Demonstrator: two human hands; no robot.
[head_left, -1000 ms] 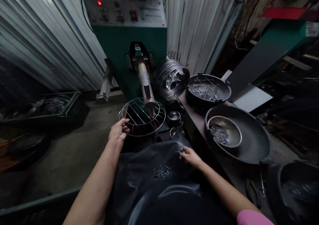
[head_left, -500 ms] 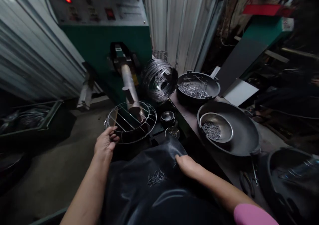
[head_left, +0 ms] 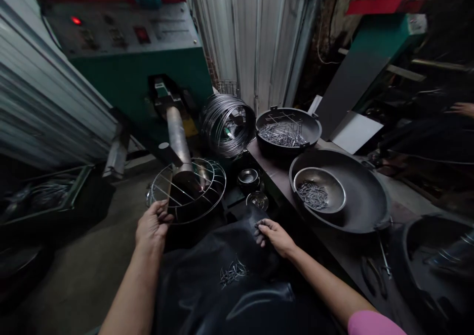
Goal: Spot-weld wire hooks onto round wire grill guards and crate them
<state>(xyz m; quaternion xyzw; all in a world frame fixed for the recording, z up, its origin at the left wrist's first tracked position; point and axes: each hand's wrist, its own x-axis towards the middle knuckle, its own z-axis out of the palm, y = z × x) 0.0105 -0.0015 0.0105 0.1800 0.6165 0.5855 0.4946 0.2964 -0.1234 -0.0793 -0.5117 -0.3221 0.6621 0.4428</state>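
My left hand (head_left: 152, 226) is closed at the near left rim of a round wire rack (head_left: 192, 207), fingers curled at the wire. The rack sits under the metal arm (head_left: 177, 132) of a green machine (head_left: 140, 75). My right hand (head_left: 276, 237) hovers over the black sheet (head_left: 200, 251) across my lap, thumb and fingers pinched together. Whatever is between those fingertips is too small to make out. A small heap of short curved wire pieces (head_left: 233, 272) lies on the sheet, left of and below my right hand.
Two small metal cups (head_left: 248, 177) stand right of the rack. Behind them is a wire coil (head_left: 227, 127). To the right, a pan (head_left: 314, 127) holds wire parts, and a larger pan (head_left: 366, 196) holds a bowl (head_left: 338, 191) of short pieces. Pliers (head_left: 374, 275) lie nearby. Another person's hand (head_left: 462, 108) shows far right.
The view has shifted, so the machine appears farther left and lower. My right hand has turned and its curled fingers now show. My left hand stays at the rack's rim.
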